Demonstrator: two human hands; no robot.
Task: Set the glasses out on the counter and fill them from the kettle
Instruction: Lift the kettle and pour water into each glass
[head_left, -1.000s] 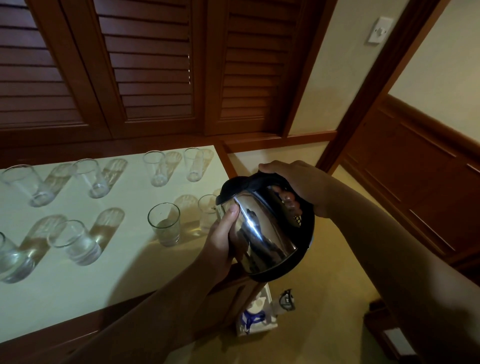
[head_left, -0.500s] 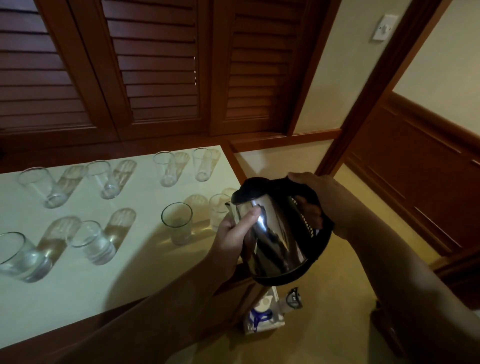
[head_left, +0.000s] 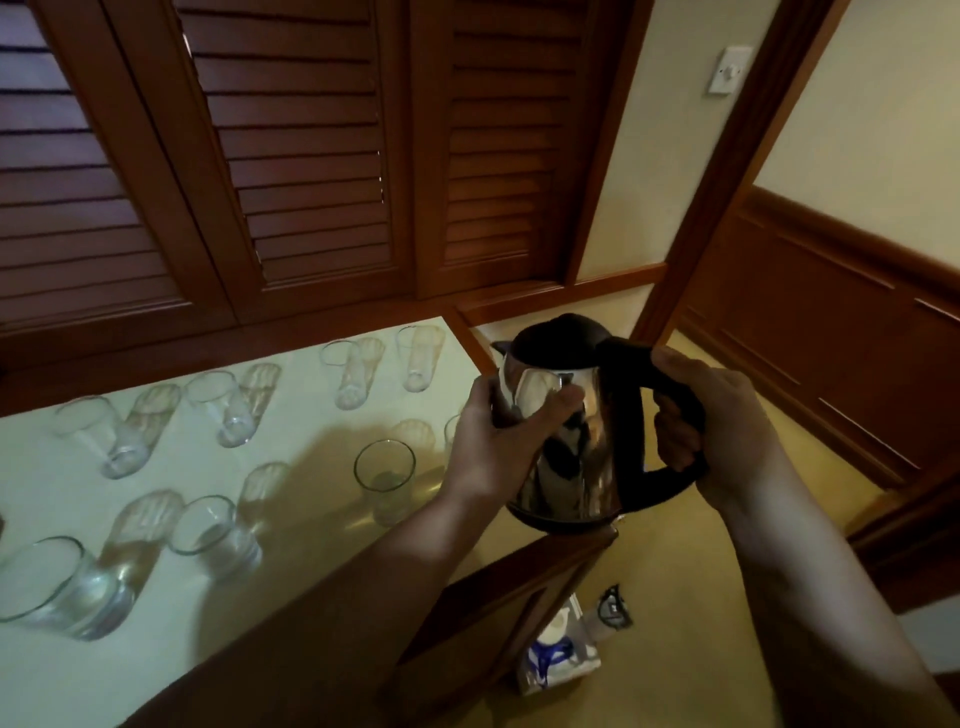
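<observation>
**Righting the kettle between pours, glasses already laid out**

Step in hand: the fill phase. Glasses are out on the desk in two rows. Kettle sits in the air just off the desk's right end, above its corner, near upright, spout pointing back toward the shutters.

Grip state:
- Right hand: fingers curled through the black handle, clamped on it.
- Left hand: wrapped round the steel body, thumb across the front, steadying.

Glasses: near-row glass just left of the left hand looks empty or close to it. The two at near left, big glass and next glass, seem to hold water. One more glass is mostly hidden behind the left hand; fill level cannot be told. Far row looks unfilled, judging by glare only.

Next move, my read: swing the spout over the nearest empty glass, tip slowly with the right hand, left hand controlling the angle. Risk: spout sits past the desk edge, so an early tip goes on the floor.

Delta vs a second ago: the kettle was tilted hard to the left, spout low by the hidden glass. It is now up and roughly vertical, raised, with the lid in full view. Left hand has shifted from the lower flank to higher on the body. Glasses have not moved.
</observation>
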